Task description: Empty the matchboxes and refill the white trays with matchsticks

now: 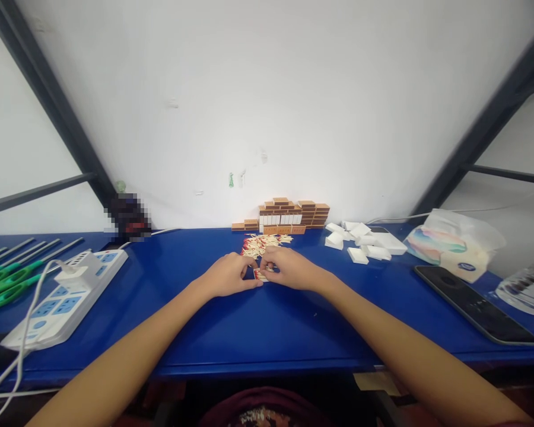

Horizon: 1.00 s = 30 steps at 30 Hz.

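On the blue table, a small white matchbox tray (pixel 267 279) holding red-headed matches lies between my two hands. My left hand (pixel 231 274) grips the tray's left end, its thumb at the near side and fingers at the far side. From the right, my right hand (pixel 293 268) reaches over the tray with thumb and index finger pinched together at the matches; whether a match is between the fingertips is hidden. Just beyond both hands spreads a pile of loose matches (pixel 267 242) with red heads.
Stacked brown matchboxes (pixel 279 207) stand against the wall. White empty trays (pixel 358 255) lie to their right, near a tissue pack (pixel 454 243), a phone (pixel 476 303) and a clear plastic bottle (pixel 529 287). At left are a power strip (pixel 78 308) and green-handled tools (pixel 9 284).
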Tool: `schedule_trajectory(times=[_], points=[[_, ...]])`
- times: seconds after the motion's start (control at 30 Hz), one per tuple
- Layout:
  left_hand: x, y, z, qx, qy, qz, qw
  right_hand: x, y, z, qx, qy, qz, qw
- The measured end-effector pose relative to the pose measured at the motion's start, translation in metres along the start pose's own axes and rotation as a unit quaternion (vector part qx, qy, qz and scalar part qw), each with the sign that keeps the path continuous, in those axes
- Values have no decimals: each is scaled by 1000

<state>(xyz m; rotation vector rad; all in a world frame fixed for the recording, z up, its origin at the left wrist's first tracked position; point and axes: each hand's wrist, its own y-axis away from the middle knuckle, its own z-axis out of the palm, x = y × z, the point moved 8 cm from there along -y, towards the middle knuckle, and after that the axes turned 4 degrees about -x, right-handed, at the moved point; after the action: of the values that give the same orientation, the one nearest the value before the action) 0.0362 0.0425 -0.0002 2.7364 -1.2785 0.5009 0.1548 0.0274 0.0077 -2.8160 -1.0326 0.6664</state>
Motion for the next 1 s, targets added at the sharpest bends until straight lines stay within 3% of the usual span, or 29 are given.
schedule_trajectory(times=[0.6, 0.7, 0.83, 1.0], points=[[0, 0, -2, -3, -9, -5, 1000, -1, -1, -1, 8, -23, 1, 1000], [0, 0, -3, 1, -8, -8, 1000, 6, -1, -14, 36, -5, 8, 999], [4, 0, -6, 10, 4, 1, 1000, 32, 5, -38, 92, 34, 91, 991], [3, 1, -1, -16, 20, 0, 1000, 43, 4, -23, 13, -9, 72, 997]])
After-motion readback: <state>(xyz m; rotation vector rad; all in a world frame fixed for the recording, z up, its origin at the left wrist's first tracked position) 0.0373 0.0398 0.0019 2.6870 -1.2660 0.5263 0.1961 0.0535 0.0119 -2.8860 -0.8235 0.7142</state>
